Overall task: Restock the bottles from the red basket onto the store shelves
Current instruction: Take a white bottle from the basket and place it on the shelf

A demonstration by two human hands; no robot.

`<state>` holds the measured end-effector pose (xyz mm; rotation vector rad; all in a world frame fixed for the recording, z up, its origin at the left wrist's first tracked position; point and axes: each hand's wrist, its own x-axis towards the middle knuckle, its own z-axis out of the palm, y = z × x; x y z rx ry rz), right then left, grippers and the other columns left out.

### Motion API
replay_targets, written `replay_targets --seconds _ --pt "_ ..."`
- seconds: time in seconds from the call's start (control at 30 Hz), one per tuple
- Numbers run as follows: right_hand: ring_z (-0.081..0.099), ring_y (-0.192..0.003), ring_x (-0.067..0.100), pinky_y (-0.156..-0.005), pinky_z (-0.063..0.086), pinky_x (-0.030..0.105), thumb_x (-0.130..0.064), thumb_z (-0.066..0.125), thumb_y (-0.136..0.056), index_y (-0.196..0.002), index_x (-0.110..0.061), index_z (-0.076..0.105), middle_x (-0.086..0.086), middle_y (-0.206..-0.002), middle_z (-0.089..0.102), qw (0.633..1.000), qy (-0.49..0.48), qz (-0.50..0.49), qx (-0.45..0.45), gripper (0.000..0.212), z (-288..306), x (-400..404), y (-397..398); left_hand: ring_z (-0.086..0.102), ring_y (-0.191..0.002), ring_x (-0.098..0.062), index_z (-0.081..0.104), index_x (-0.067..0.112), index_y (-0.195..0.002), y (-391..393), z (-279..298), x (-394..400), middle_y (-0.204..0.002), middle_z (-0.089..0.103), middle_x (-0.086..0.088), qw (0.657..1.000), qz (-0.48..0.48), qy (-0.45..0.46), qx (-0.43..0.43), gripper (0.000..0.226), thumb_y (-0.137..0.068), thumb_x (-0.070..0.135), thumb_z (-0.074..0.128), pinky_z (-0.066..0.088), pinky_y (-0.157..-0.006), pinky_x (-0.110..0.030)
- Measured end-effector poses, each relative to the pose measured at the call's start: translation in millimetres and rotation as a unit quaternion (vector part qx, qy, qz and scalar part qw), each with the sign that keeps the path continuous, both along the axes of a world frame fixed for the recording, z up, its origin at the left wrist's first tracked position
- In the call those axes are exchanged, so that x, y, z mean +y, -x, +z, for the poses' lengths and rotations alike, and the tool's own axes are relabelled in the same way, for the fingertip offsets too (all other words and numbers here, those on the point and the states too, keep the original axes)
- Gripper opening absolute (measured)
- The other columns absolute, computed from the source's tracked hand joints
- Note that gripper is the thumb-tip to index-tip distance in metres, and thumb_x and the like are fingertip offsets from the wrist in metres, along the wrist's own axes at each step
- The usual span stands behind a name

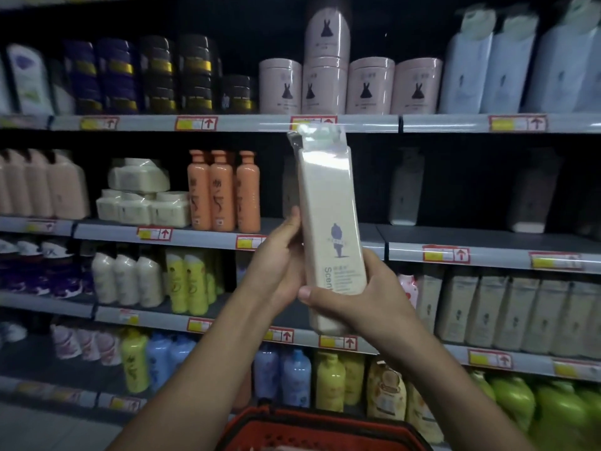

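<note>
A tall cream bottle (328, 219) wrapped in clear film stands upright in the air before the middle shelf, its pump top near the upper shelf's edge. My left hand (279, 258) holds its left side with the fingers behind it. Around its lower right my right hand (357, 297) grips, thumb across the front. The red basket (312, 428) sits low at the bottom edge, its inside mostly hidden. Behind the bottle the middle shelf (455, 237) has a dark gap holding two similar pale bottles set far back.
Orange bottles (224, 190) and cream packs (143, 196) stand left of the gap. Pink jars (348, 86) fill the shelf above. Beige boxed bottles (507, 310) line the shelf below right; yellow, blue and green bottles fill the lowest rows.
</note>
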<state>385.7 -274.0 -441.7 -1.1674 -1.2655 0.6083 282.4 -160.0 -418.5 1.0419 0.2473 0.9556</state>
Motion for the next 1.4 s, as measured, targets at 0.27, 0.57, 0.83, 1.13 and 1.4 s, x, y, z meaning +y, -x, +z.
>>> replay_targets --seconds 0.27,0.57,0.83,1.13,1.4 --pt "0.07 -0.093 0.0 -0.074 0.061 0.024 -0.034 0.099 -0.06 -0.124 -0.031 0.054 -0.011 -0.106 0.071 0.988 -0.03 -0.134 -0.066 0.078 -6.6 6.5 -24.6 0.073 -0.105 -0.024 0.065 0.011 -0.129 -7.1 -4.2 -11.3 -0.118 0.075 -0.008 0.976 0.063 -0.187 0.095 0.041 -0.09 0.022 0.07 0.06 -0.083 -0.032" --pt "0.072 -0.098 0.003 -0.075 0.057 0.019 -0.015 0.091 -0.073 -0.123 -0.031 0.061 -0.012 -0.107 0.075 0.989 -0.091 -0.105 -0.053 0.061 -2.7 -11.3 -61.1 0.074 -0.105 -0.015 0.061 0.01 -0.133 -51.3 -0.1 -23.1 -0.116 0.077 -0.002 0.973 0.081 -0.215 0.035 0.06 -0.077 0.001 0.08 0.06 -0.078 -0.027" --pt "0.071 -0.086 0.005 -0.075 0.061 0.028 -0.008 0.091 -0.074 -0.119 -0.02 0.065 0.002 -0.101 0.077 0.97 -0.084 -0.218 -0.069 0.053 18.9 -46.7 -122.2 0.076 -0.095 -0.014 0.064 0.009 -0.128 -124.9 19.7 -49.2 -0.108 0.078 -0.002 0.974 0.001 -0.225 -0.018 0.053 -0.078 0.0 0.079 0.06 -0.071 -0.025" --pt "0.069 -0.081 0.003 -0.069 0.058 0.023 -0.007 0.09 -0.075 -0.117 -0.014 0.065 -0.001 -0.094 0.074 0.942 -0.085 -0.32 -0.062 0.049 24.8 -96.2 -143.5 0.075 -0.093 -0.012 0.068 0.009 -0.123 -176.2 26.2 -86.6 -0.104 0.079 0.001 0.967 -0.083 -0.238 -0.026 0.045 -0.08 -0.002 0.078 0.059 -0.072 -0.026" --pt "0.074 -0.087 0.013 -0.074 0.064 0.031 -0.003 0.084 -0.079 -0.115 -0.017 0.064 0.005 -0.097 0.074 0.936 -0.091 -0.335 -0.051 0.044 10.9 -124.3 -150.9 0.074 -0.106 -0.021 0.065 0.015 -0.13 -194.4 14.9 -103.0 -0.115 0.077 -0.002 0.958 -0.114 -0.262 -0.018 0.056 -0.078 0.007 0.084 0.06 -0.082 -0.038"
